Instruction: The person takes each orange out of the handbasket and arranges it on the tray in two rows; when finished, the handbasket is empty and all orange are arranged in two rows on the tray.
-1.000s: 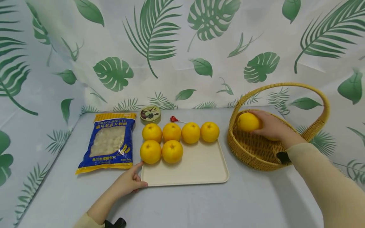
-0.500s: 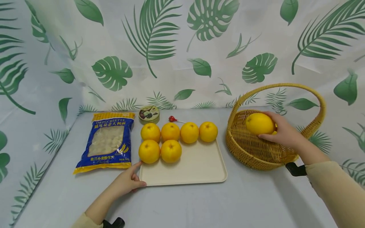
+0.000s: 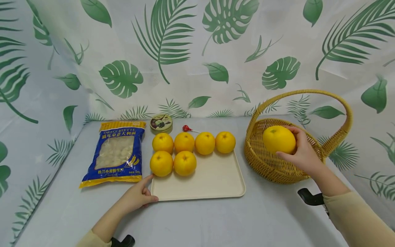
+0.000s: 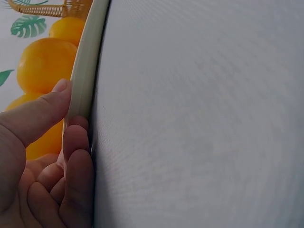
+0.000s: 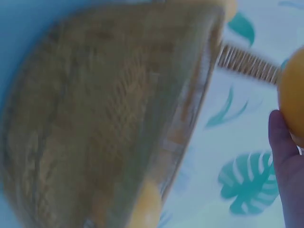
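My right hand [image 3: 303, 151] grips an orange [image 3: 279, 140] between thumb and fingers, above the opening of a wicker basket [image 3: 268, 171]. In the right wrist view the held orange [image 5: 294, 97] is cut off at the right edge, and the basket is blurred. My left hand [image 3: 139, 196] pinches the near left corner of a cream tray [image 3: 216, 181]; in the left wrist view the thumb [image 4: 47, 111] lies at the rim's inner side and curled fingers sit outside it. Several oranges [image 3: 185, 163] stand on the tray, a row of them at the back and two in front.
A blue and yellow pasta bag [image 3: 115, 152] lies left of the tray. Behind the tray are a round tin [image 3: 161, 123] and a red lollipop [image 3: 186, 128]. The basket's tall arched handle [image 3: 308, 92] rises over its opening. A leaf-printed cloth hangs behind.
My right hand has lifted the orange up out of the basket's inside and drawn it nearer to me. The left hand stays at the tray's corner.
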### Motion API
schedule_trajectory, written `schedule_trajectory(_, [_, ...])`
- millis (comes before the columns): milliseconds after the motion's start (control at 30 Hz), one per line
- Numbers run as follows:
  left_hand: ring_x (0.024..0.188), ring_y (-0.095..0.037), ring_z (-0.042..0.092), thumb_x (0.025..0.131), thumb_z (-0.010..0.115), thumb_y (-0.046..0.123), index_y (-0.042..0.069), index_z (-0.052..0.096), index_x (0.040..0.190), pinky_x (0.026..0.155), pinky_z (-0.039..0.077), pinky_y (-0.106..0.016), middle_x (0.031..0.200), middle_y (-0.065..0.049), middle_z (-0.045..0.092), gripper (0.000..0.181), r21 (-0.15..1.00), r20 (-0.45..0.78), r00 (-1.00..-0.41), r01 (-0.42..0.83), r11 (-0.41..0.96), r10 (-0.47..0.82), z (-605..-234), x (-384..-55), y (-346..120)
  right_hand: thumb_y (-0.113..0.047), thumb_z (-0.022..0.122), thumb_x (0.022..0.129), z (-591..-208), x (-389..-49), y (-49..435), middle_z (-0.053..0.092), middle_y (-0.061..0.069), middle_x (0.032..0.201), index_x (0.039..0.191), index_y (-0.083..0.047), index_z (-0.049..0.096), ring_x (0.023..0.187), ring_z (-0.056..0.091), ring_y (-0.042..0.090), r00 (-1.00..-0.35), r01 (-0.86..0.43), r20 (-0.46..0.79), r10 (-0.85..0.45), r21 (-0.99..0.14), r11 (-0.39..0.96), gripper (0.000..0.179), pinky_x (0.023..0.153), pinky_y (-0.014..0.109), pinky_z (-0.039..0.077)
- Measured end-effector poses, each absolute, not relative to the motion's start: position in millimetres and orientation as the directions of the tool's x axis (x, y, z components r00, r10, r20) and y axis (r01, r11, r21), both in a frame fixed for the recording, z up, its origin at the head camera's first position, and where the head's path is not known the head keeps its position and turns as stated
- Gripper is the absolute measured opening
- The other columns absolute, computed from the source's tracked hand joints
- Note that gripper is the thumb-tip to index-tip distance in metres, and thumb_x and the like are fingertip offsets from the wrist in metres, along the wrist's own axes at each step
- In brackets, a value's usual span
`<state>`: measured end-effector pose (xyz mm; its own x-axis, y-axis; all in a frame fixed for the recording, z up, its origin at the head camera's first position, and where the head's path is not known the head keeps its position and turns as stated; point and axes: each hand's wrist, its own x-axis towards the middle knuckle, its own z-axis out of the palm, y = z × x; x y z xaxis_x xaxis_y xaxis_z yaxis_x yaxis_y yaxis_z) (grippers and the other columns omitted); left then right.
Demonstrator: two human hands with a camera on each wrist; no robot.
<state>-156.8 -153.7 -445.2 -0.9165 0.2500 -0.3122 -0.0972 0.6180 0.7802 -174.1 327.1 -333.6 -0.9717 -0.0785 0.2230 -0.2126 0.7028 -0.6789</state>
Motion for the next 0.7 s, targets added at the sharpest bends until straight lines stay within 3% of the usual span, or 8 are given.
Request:
schedule_trajectory(200, [0.050,-0.014,0.048,0.072,0.076,0.025,0.005,0.027,0.142,0.049,0.040,-0.027,0.059,-0.002,0.054,0.088,0.775,-0.316,-0.918,-0.104,0.623,0.239,-444.5,-157.4,-153.6,-0.003,0.067,0.076,-332.8,-172.1,294.6,0.024,0.020,0.136,0.143,-0.025,-0.006,0.101,0.037,-0.002,-0.959,-0.280,0.236,-0.154,-0.738,0.614,0.102,0.080,0.009,0.035])
schedule_trajectory(267, [0.050,-0.014,0.048,0.072,0.075,0.025,0.005,0.027,0.142,0.049,0.040,-0.027,0.059,-0.002,0.054,0.088,0.775,-0.316,-0.918,-0.104,0.624,0.239,-444.7,-157.6,-153.5,-0.006,0.068,0.076,-333.6,-172.4,284.3,0.026,0.018,0.137,0.145,-0.027,-0.004,0.101,0.037,-0.003,-0.957,-0.289,0.224,-0.183,-0.723,0.627,0.102,0.081,0.010,0.034])
schedule_trajectory(433, [0.050,-0.014,0.048,0.072,0.076,0.025,0.005,0.027,0.142,0.050,0.039,-0.027,0.059,-0.002,0.054,0.088,0.771,-0.321,-0.918,-0.111,0.627,0.233,-444.2,-157.7,-152.9,-0.004,0.070,0.074,-343.9,-175.5,260.5,0.033,0.015,0.132,0.140,-0.012,0.017,0.101,0.044,0.009,-0.947,-0.316,0.215,-0.237,-0.741,0.593,0.085,0.082,0.015,0.039])
schedule_trajectory(600, [0.050,-0.014,0.048,0.072,0.075,0.024,0.005,0.027,0.142,0.050,0.040,-0.027,0.059,-0.002,0.054,0.088,0.773,-0.325,-0.917,-0.115,0.624,0.233,-444.4,-157.7,-152.6,-0.001,0.069,0.071,-361.2,-181.4,235.7,0.032,0.018,0.129,0.130,-0.003,0.017,0.108,0.041,0.025,-0.944,-0.321,0.212,-0.254,-0.776,0.543,0.079,0.089,0.038,0.037])
schedule_trajectory(700, [0.050,-0.014,0.048,0.072,0.075,0.024,0.004,0.026,0.142,0.050,0.040,-0.027,0.059,-0.002,0.054,0.087,0.774,-0.324,-0.916,-0.112,0.623,0.237,-444.2,-157.1,-152.5,-0.001,0.068,0.070,-372.1,-185.2,221.5,0.030,0.020,0.129,0.128,-0.002,0.018,0.109,0.042,0.031,-0.944,-0.309,0.193,-0.267,-0.802,0.511,0.077,0.088,0.045,0.037])
